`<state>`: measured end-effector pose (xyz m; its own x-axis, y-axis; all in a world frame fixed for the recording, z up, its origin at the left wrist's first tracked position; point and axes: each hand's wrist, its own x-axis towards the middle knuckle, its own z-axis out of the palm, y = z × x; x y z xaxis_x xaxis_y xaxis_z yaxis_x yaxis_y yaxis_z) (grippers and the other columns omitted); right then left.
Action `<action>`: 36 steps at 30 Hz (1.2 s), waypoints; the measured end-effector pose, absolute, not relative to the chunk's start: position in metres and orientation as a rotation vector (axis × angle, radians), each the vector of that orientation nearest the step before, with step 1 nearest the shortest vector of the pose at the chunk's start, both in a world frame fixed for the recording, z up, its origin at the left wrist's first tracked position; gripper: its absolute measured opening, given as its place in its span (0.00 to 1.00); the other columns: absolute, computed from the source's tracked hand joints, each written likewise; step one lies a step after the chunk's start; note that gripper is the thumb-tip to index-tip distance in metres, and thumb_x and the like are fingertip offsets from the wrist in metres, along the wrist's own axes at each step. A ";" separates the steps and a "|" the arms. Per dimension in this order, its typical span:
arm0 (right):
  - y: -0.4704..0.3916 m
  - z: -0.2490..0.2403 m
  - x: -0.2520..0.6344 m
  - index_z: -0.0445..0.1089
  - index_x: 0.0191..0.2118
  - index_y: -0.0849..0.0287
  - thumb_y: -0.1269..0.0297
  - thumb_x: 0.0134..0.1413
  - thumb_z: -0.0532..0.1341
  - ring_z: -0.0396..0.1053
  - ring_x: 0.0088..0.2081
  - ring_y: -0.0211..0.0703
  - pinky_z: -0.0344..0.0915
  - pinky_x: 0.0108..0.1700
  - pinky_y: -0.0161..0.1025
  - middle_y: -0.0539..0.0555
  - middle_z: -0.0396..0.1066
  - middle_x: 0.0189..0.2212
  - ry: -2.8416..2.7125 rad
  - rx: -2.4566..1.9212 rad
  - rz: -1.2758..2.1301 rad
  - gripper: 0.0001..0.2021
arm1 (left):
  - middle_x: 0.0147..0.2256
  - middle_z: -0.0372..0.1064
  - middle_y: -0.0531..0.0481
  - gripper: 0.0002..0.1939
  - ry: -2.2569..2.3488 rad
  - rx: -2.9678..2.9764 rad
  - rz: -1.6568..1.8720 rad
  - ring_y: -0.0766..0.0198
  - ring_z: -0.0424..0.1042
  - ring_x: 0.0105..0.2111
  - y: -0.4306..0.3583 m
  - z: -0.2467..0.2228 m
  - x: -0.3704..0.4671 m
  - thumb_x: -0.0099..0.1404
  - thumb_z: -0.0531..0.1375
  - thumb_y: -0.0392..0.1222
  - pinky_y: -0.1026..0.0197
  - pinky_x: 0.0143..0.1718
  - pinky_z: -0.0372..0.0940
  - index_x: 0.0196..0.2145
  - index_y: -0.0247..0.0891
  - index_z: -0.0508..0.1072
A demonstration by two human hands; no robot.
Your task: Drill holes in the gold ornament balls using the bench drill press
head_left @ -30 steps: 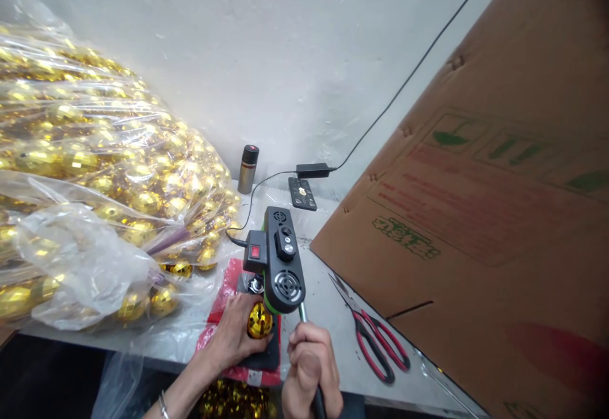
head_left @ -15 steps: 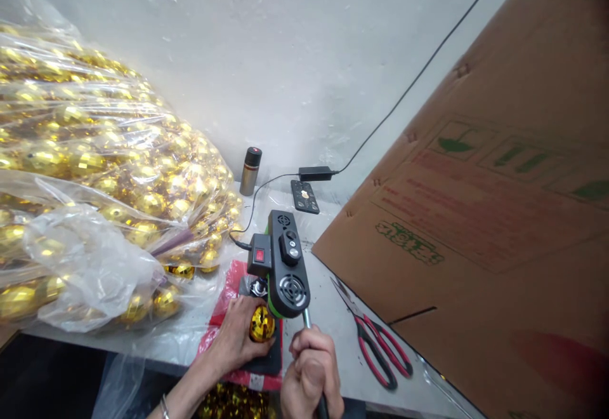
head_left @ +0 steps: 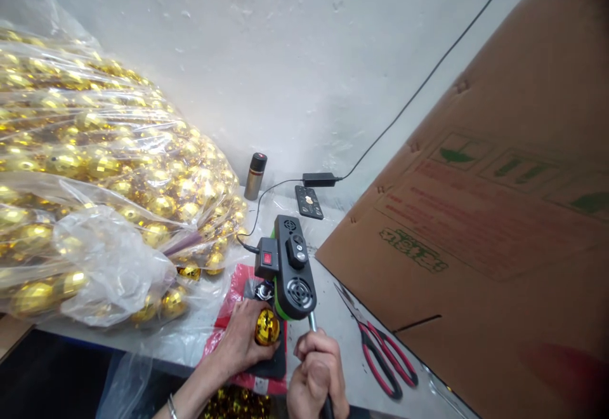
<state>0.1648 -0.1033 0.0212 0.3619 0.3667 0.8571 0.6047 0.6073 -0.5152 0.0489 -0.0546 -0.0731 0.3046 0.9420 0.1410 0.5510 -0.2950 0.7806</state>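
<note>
My left hand (head_left: 245, 336) grips a shiny gold mirrored ball (head_left: 267, 327) between thumb and fingers. The ball is beside the lower end of a black and green machine (head_left: 295, 266) with two round vents and a box with a red switch (head_left: 268, 258). Wrapped round a lever (head_left: 313, 322) at the machine's near right is my right hand (head_left: 318, 374). The lever has a metal shaft and a black grip, mostly covered by my fingers. Beneath the ball lies a dark base plate (head_left: 271, 368) on red plastic (head_left: 238, 285). What touches the ball's far side is hidden.
A clear plastic bag (head_left: 114, 279) full of gold balls fills the left. Red-handled scissors (head_left: 380, 349) lie to the right, beside a big cardboard box (head_left: 476, 216). Behind are a bottle (head_left: 255, 176), a phone (head_left: 309, 202) and a corded power adapter (head_left: 318, 179). More gold pieces (head_left: 238, 403) show below the table edge.
The whole view has shifted slightly, so everything appears a little farther right and lower. Both hands keep their holds on the ball and the lever, with no clear movement relative to the machine.
</note>
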 end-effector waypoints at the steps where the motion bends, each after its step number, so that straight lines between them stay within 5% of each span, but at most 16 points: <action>1: -0.103 0.022 0.165 0.59 0.26 0.54 0.67 0.75 0.51 0.62 0.25 0.33 0.69 0.51 0.38 0.44 0.65 0.25 -1.248 -0.963 -0.192 0.20 | 0.45 0.76 0.42 0.23 1.320 1.955 0.808 0.44 0.74 0.46 -0.054 -0.073 0.049 0.52 0.72 0.39 0.46 0.50 0.68 0.47 0.39 0.75; 10: -0.102 0.023 0.174 0.60 0.26 0.54 0.70 0.73 0.51 0.62 0.24 0.34 0.69 0.42 0.37 0.45 0.64 0.25 -1.351 -0.937 -0.195 0.19 | 0.48 0.77 0.40 0.27 1.285 1.921 0.805 0.42 0.74 0.49 -0.054 -0.067 0.048 0.52 0.71 0.38 0.43 0.53 0.68 0.51 0.38 0.76; 19: -0.100 0.014 0.170 0.59 0.27 0.54 0.69 0.75 0.50 0.60 0.25 0.34 0.69 0.48 0.36 0.44 0.62 0.26 -1.322 -0.903 -0.197 0.19 | 0.48 0.77 0.41 0.29 1.302 1.919 0.779 0.42 0.75 0.49 -0.052 -0.067 0.048 0.52 0.71 0.38 0.43 0.53 0.69 0.52 0.39 0.76; 26: -0.114 0.003 0.142 0.59 0.29 0.55 0.67 0.77 0.49 0.61 0.33 0.36 0.64 0.61 0.44 0.45 0.63 0.31 -1.133 -1.078 -0.075 0.19 | 0.49 0.78 0.39 0.28 1.281 1.917 0.843 0.41 0.76 0.49 -0.055 -0.073 0.051 0.52 0.70 0.38 0.43 0.53 0.69 0.52 0.39 0.76; 29: -0.116 0.022 0.146 0.58 0.28 0.55 0.64 0.78 0.51 0.59 0.31 0.36 0.64 0.45 0.38 0.46 0.62 0.29 -1.148 -1.074 -0.001 0.20 | 0.49 0.78 0.39 0.29 1.290 1.925 0.829 0.40 0.76 0.50 -0.053 -0.073 0.050 0.51 0.71 0.38 0.42 0.53 0.70 0.53 0.39 0.77; 32: -0.112 0.052 0.161 0.60 0.27 0.55 0.63 0.78 0.52 0.55 0.25 0.35 0.52 0.28 0.36 0.45 0.59 0.25 -1.193 -1.100 0.084 0.21 | 0.50 0.79 0.39 0.30 1.302 1.929 0.796 0.39 0.76 0.51 -0.050 -0.070 0.049 0.52 0.73 0.39 0.39 0.54 0.70 0.53 0.38 0.77; 36: -0.108 0.079 0.174 0.63 0.28 0.55 0.64 0.77 0.54 0.58 0.22 0.34 0.53 0.26 0.36 0.44 0.59 0.22 -1.299 -1.083 0.093 0.20 | 0.52 0.79 0.38 0.33 1.257 1.981 0.831 0.39 0.77 0.53 -0.061 -0.078 0.042 0.54 0.77 0.42 0.38 0.57 0.72 0.57 0.40 0.76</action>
<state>0.1744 -0.1077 0.0792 0.3359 0.6054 0.7215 0.4961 0.5375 -0.6819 0.0424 -0.0610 -0.0778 0.3425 0.9240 0.1699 0.5183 -0.3367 0.7861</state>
